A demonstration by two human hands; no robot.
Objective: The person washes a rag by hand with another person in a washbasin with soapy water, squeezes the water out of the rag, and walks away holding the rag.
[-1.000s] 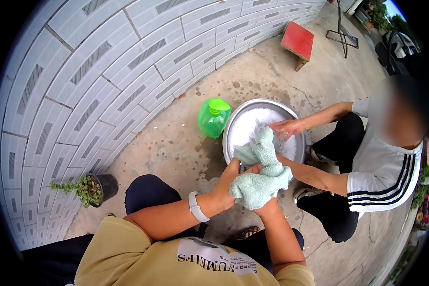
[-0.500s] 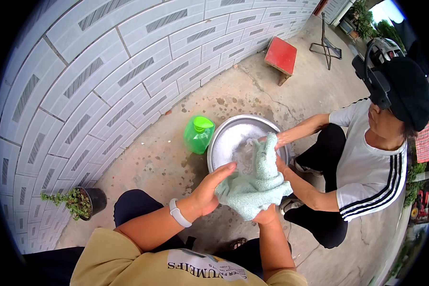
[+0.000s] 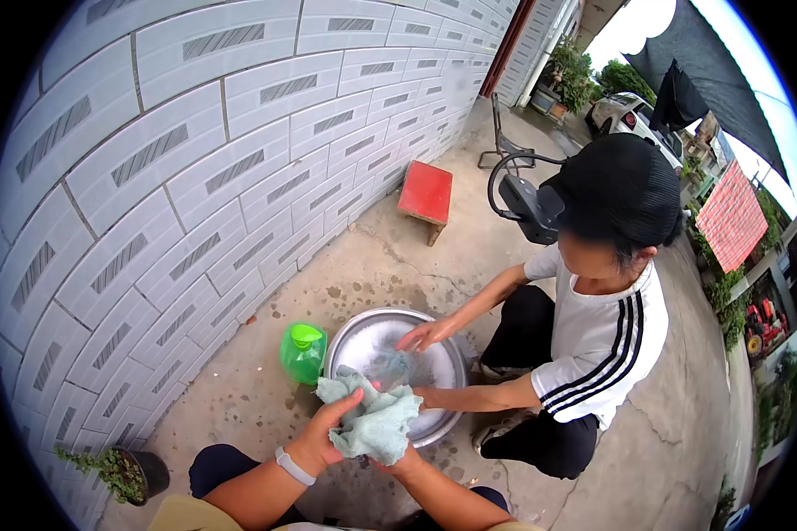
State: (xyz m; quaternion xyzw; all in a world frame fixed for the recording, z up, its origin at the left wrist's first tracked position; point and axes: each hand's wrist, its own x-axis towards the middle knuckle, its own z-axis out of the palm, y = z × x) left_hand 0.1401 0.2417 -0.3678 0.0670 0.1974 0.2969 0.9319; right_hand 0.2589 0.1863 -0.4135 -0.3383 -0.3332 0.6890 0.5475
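Observation:
A pale green towel [image 3: 377, 423] is bunched up between my two hands over the near edge of a metal basin [image 3: 459, 354]. My left hand [image 3: 322, 440], with a light band on its wrist, grips the towel's left side, thumb on top. My right hand [image 3: 405, 460] is closed on the towel from below, its fingers partly hidden by the cloth. White suds and cloudy water fill the basin. A co-worker's hand [image 3: 427, 334] hangs with fingers spread above the water; their other hand is close to the towel, partly hidden behind it.
A green plastic jug [image 3: 303, 354] stands left of the basin. The co-worker [image 3: 607, 327] squats at the right. A red stool [image 3: 427, 191] and a folding chair [image 3: 507, 146] are farther back. At lower left, a potted plant [image 3: 142, 473] sits by the tiled wall [image 3: 230, 177].
The towel's raised end has come down and the cloth is now gathered in my hands. The co-worker's upper hand has come away from it. My view has tilted up and to the right.

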